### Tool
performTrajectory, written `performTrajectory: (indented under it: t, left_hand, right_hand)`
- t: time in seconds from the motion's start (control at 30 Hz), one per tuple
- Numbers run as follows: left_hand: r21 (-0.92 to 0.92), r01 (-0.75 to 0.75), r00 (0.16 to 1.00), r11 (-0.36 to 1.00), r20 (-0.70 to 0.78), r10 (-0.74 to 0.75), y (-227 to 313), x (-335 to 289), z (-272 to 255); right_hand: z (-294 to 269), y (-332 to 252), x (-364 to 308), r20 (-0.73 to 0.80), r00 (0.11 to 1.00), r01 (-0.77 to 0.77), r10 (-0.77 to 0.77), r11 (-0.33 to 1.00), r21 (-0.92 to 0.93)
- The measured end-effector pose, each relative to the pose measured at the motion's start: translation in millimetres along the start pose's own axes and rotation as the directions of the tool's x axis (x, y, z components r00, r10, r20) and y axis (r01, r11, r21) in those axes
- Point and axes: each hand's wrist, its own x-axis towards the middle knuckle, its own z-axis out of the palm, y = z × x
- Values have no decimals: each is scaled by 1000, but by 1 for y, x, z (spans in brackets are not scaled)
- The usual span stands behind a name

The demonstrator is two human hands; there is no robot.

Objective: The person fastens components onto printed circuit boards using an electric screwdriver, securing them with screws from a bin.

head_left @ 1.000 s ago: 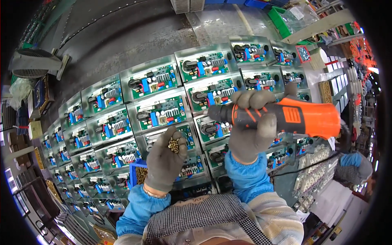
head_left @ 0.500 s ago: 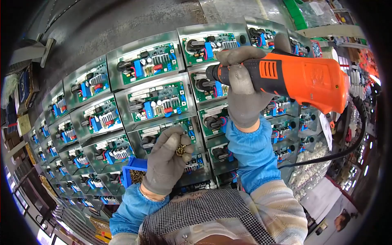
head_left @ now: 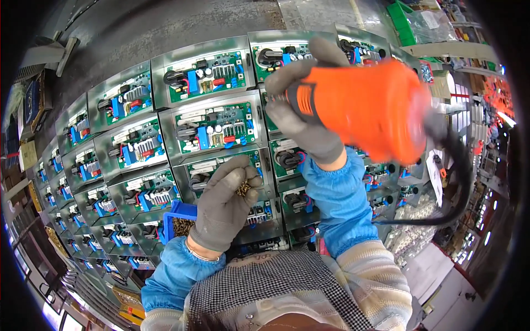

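My right hand (head_left: 309, 121), in a grey glove, is wrapped round an orange and black electric screwdriver (head_left: 353, 105). Its body is smeared by motion and its tip points left, above the metal trays. In my gloved left hand (head_left: 221, 204) a small bunch of brass-coloured screws (head_left: 243, 189) is pinched between thumb and fingers. A blue bin (head_left: 170, 222) of such screws stands just left of that wrist. Under both hands lie rows of metal trays, each with a green circuit board (head_left: 214, 129) bearing blue, red and black parts. The nearest boards are partly covered by my hands.
A black cord (head_left: 425, 222) runs from the screwdriver down on the right. A green bin (head_left: 400, 25) and plastic bags stand at the far right. Sheet-metal tray walls rise around each board. Beyond the rows lies a grey floor (head_left: 210, 22).
My right hand has moved left with the screwdriver, which has turned so its rear swings nearer. My left hand stays almost in place, still holding the screws.
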Motion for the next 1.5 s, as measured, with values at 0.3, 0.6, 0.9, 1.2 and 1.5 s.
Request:
performTrajectory:
  t: [0.3,0.6,0.9,1.2,1.5]
  left_hand:
    - [51,11,1000,999,-4,-11,1,-5,-3]
    - [-52,48,993,997,112,-42,9,1,-4]
    - [376,-121,993,919,44,113,-2,-10,6]
    - [422,-196,980,885,120,160,-7,-10,2]
    - [445,-190,982,875,66,179,-10,-8,2]
  right_hand:
    - [24,13,29,-95,982,-152,164,981,123]
    - [-10,-38,23,62,997,-61,38,900,432]
    - [-21,-96,-13,-230,963,64,140,711,700]
    - [-35,-92,-30,-253,947,65,200,651,757]
    - [-35,-91,-39,-348,890,71,296,663,745]
